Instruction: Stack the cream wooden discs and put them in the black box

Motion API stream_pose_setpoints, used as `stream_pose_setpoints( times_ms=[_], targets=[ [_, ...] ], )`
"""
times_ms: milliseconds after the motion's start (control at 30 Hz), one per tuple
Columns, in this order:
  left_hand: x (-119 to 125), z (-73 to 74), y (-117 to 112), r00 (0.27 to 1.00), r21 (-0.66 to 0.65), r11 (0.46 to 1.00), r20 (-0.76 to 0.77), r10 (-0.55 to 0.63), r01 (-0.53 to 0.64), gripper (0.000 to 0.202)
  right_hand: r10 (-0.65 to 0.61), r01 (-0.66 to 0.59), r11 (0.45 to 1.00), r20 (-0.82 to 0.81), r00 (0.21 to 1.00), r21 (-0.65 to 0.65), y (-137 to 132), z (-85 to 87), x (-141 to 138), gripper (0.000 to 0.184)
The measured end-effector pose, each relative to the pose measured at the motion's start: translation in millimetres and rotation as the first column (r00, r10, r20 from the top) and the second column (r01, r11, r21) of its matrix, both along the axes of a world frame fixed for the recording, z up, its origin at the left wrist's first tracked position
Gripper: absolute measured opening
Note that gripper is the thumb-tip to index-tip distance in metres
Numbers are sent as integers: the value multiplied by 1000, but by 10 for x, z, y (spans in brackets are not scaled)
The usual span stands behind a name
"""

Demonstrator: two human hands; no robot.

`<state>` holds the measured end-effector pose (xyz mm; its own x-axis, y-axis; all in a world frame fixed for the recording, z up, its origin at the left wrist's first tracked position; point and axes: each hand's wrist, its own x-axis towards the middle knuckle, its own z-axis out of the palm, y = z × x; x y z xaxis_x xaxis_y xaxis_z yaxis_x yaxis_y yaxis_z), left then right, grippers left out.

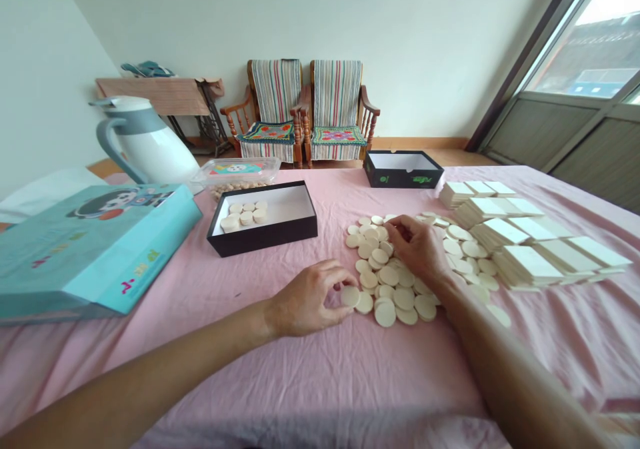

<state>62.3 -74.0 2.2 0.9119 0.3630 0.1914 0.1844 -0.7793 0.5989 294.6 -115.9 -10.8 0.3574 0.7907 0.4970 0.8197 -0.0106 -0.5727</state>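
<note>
Desk (300,382) in pink cloth bears a black box (263,236) far left and a pile of pale discs (395,282) midway. Our right hand (417,249) lies on the pile, grip curled, hold unclear to us; our left hand (305,299) pinches one disc (350,296) at its near-left edge.

Cream discs (395,277), pink tablecloth (300,382), black box (263,234), striped chairs (300,106).
</note>
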Motion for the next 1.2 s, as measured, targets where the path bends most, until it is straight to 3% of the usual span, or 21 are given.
stream_pose_setpoints(
  times_ms=[167, 467, 600, 733, 800, 900, 1033, 1200],
  targets=[
    [188, 0, 48, 980, 28, 980, -3, -197, 197, 29, 11, -12, 1000, -11, 1000, -11, 8, -20, 0, 24],
    [297, -32, 76, 965, 25, 965, -36, -261, 262, 29, -16, 15, 1000, 11, 1000, 18, 3, 18, -33, 28],
    [239, -9, 81, 986, 71, 985, -58, -155, 159, 24, -66, 66, 997, -11, 998, 40, -13, 45, 4, 27],
    [50, 46, 203, 992, 133, 986, -62, 110, -101, 16, -104, 106, 992, -33, 994, 73, -24, 75, 62, 23],
    [-78, 36, 289, 962, 163, 954, -71, 265, -251, 12, -37, 37, 999, -16, 999, 35, -28, 82, 79, 19],
    [-256, -28, 384, 915, 177, 914, -112, 388, -366, 9, 151, -145, 984, 53, 987, -108, -49, 87, 74, 13],
    [-410, -97, 413, 896, 163, 897, -108, 431, -412, 11, 331, -283, 926, 178, 927, -249, -118, 112, 25, 15],
    [-506, -100, 414, 926, 79, 928, -74, 369, -363, 23, 373, -267, 897, 280, 885, -351, -181, 155, -24, 19]
  ],
)
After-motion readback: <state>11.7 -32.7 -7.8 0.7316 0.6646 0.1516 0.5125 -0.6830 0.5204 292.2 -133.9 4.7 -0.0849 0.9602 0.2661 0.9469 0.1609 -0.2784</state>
